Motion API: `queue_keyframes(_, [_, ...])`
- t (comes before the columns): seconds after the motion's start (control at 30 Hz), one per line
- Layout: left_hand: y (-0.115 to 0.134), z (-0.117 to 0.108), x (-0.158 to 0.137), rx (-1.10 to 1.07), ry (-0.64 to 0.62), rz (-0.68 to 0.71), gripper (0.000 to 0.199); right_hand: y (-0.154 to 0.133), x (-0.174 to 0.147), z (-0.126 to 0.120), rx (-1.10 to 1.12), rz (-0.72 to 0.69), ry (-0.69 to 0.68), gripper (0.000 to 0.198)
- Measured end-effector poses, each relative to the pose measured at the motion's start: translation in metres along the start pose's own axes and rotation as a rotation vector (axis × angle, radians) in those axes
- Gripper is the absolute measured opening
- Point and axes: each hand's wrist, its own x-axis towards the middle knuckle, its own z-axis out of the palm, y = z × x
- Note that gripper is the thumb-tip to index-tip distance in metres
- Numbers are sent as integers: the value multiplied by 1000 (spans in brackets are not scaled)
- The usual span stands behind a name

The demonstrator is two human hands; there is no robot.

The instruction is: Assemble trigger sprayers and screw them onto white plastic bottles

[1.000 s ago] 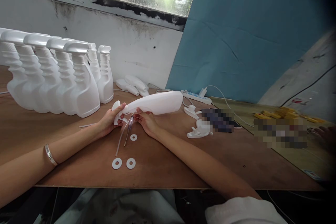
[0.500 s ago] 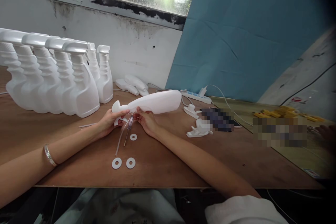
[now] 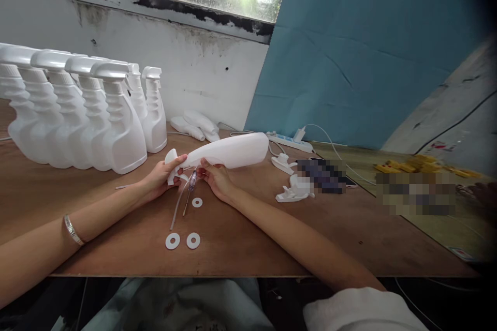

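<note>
A white plastic bottle point(image 3: 236, 150) is held on its side above the table, its base pointing right. My right hand point(image 3: 218, 181) grips it from below near the neck. At the neck end my left hand point(image 3: 160, 180) is closed around a white trigger sprayer head point(image 3: 171, 156), the thumb lying over the joint between head and bottle. Just below my hands are a screwdriver point(image 3: 189, 193) with a clear handle and a thin plastic tube point(image 3: 177, 209). Nearer the table edge lie white washers, one point(image 3: 197, 202) under the screwdriver side and a pair point(image 3: 173, 241) in front.
Several assembled white spray bottles point(image 3: 116, 129) stand at the left. Bare bottles point(image 3: 198, 123) lie by the wall. To the right are loose sprayer heads point(image 3: 294, 190), a power strip point(image 3: 291, 141) and a phone point(image 3: 349, 182). Yellow pieces point(image 3: 411, 165) lie farther right, near another person's hand point(image 3: 483, 196).
My left thumb has shifted slightly along the sprayer head toward the bottle neck, and the head has turned a little. My right hand and the bottle stay almost in place.
</note>
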Motion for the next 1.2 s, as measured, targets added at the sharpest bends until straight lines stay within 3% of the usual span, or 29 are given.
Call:
queue_keyframes(0.4, [1, -1, -2, -3, -45, 43, 29, 0, 1, -1, 8, -4, -5, 31])
queue_keyframes(0.8, [1, 5, -2, -33, 28, -79, 30, 0, 1, -2, 3, -17, 3, 33])
queue_keyframes(1.2, [3, -1, 1, 22, 16, -22, 30, 1, -2, 1, -47, -78, 46, 30])
